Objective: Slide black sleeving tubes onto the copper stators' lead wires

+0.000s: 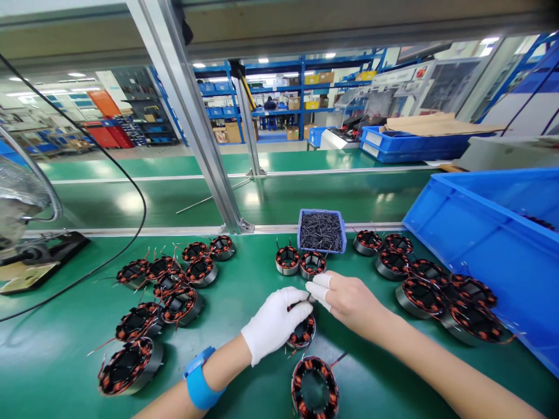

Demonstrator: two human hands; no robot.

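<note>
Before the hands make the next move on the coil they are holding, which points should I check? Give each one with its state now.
1. Left hand steadies the held coil: ok.
2. Right hand fingers pinch something small above it: ok; what it is, cannot tell.
3. Small blue tray holds dark pieces: ok.
4. Coil wire properly seated: cannot tell.
5. Front coil lies apart from the held one: ok.

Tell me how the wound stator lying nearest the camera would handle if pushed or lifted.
The stator lies flat on the green mat, so it would probably slide, not roll. Its metal ring and copper windings suggest weight for its size. The thin lead wires look bendable and apt to snag.
</note>
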